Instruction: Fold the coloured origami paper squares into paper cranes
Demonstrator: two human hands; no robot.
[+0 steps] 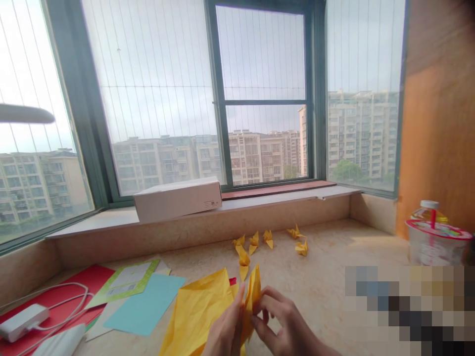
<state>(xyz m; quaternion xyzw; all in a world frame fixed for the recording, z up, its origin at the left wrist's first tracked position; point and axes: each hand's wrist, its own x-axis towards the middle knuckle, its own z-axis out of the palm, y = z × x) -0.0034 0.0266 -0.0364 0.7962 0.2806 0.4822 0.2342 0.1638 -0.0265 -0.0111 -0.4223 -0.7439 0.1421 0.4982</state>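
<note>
My left hand and my right hand both pinch a large, creased sheet of yellow paper, folded partly into an origami shape. A narrow upright fold of it stands between my fingers. Just beyond the hands, several small yellow origami cranes sit on the beige stone ledge, and the nearest crane almost touches the held paper. My fingers hide part of the fold.
Left of my hands lie red, teal and green paper sheets, with a white power adapter and cable on them. A white cardboard box rests on the windowsill. A plastic container stands at right, beside a pixelated patch.
</note>
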